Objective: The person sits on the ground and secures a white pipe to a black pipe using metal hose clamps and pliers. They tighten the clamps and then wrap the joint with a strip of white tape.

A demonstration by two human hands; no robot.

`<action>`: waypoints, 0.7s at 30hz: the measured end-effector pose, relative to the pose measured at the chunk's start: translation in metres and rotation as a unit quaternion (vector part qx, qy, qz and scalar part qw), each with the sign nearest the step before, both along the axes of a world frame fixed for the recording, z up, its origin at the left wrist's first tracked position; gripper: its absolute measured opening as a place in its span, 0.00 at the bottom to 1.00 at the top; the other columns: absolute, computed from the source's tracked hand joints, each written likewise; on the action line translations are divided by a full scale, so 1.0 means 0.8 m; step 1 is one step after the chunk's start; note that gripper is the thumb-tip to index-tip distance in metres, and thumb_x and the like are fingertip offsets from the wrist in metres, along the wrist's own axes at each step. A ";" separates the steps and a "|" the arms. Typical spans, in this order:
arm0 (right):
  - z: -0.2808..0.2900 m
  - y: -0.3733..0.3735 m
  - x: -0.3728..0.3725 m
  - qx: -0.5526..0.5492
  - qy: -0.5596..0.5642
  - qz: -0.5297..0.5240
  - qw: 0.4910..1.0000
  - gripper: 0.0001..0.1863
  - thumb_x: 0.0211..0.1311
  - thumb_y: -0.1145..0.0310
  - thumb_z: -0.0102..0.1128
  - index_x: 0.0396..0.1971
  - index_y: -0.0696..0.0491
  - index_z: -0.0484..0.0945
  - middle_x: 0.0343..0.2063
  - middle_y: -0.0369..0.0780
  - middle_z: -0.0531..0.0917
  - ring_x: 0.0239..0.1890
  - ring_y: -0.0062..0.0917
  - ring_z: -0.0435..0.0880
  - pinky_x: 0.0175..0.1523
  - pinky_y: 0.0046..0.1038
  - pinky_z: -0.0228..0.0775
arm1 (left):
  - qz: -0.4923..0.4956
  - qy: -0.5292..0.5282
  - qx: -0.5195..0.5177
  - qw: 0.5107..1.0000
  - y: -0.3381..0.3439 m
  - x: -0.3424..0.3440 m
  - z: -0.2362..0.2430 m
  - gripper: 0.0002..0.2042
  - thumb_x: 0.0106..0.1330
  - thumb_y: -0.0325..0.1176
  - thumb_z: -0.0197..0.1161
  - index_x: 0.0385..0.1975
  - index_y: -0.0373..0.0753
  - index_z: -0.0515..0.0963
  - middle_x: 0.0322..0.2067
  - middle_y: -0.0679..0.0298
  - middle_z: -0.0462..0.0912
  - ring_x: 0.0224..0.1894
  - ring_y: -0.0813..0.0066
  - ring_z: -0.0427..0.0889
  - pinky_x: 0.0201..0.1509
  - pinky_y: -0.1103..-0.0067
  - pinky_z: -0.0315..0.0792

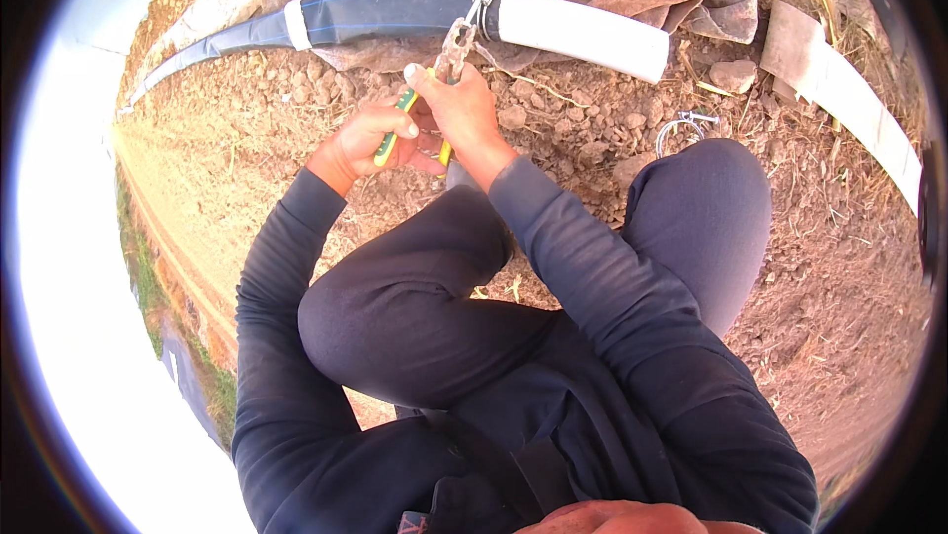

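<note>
My left hand [370, 136] wraps the pliers' [456, 45] green handle [398, 127] | right hand [459, 112] closed round them, nearer the jaws | clamp [482, 7] beyond both hands, where hose [385, 15] meets pipe [583, 36] | I'd hold the jaws square, squeezing evenly against slipping.

Dark navy top [607, 416] — long, creased sleeves [592, 248] — and plain, dark charcoal trousers [395, 332].
</note>
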State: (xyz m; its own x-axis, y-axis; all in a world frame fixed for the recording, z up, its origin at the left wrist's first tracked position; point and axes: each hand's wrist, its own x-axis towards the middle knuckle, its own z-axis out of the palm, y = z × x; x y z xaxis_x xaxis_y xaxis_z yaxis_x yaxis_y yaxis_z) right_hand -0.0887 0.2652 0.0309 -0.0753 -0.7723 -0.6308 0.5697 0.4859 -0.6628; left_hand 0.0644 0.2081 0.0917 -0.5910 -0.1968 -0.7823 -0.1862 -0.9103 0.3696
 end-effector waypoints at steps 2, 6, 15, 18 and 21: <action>0.000 0.000 0.001 0.005 0.004 0.005 1.000 0.16 0.67 0.60 0.73 0.38 0.55 0.77 0.30 0.38 0.86 0.32 0.23 0.86 0.38 0.29 0.81 | -0.026 -0.015 -0.019 0.999 -0.005 -0.003 0.005 0.36 0.58 0.29 0.62 0.71 0.34 0.65 0.58 0.47 0.80 0.52 0.47 0.86 0.53 0.51 0.85; -0.006 -0.003 0.006 0.018 -0.091 -0.037 0.995 0.15 0.68 0.60 0.73 0.37 0.56 0.78 0.30 0.39 0.85 0.31 0.24 0.85 0.39 0.31 0.81 | -0.140 -0.143 -0.085 0.976 -0.005 -0.032 0.025 0.36 0.60 0.31 0.61 0.71 0.30 0.62 0.52 0.46 0.83 0.49 0.48 0.88 0.50 0.53 0.85; -0.029 -0.028 0.016 0.024 -0.411 -0.145 0.900 0.14 0.78 0.60 0.63 0.38 0.57 0.78 0.35 0.44 0.85 0.42 0.37 0.88 0.57 0.42 0.83 | -0.485 -0.464 -0.573 0.471 0.052 -0.079 0.065 0.44 0.62 0.46 0.71 0.73 0.29 0.59 0.53 0.40 0.82 0.50 0.42 0.87 0.56 0.56 0.80; -0.035 -0.021 0.012 -0.017 -0.469 -0.127 0.874 0.15 0.77 0.59 0.63 0.36 0.56 0.77 0.34 0.44 0.85 0.44 0.39 0.89 0.56 0.44 0.84 | -0.271 -0.332 -0.482 0.764 0.028 -0.032 0.072 0.41 0.63 0.48 0.74 0.69 0.27 0.64 0.57 0.37 0.81 0.56 0.44 0.86 0.60 0.56 0.80; -0.042 -0.014 0.009 -0.052 -0.471 -0.103 0.874 0.15 0.77 0.57 0.63 0.33 0.53 0.76 0.32 0.43 0.85 0.45 0.42 0.89 0.57 0.45 0.83 | -0.085 -0.165 -0.095 0.978 0.021 0.005 0.051 0.41 0.67 0.54 0.69 0.67 0.24 0.67 0.61 0.36 0.79 0.64 0.42 0.81 0.66 0.51 0.76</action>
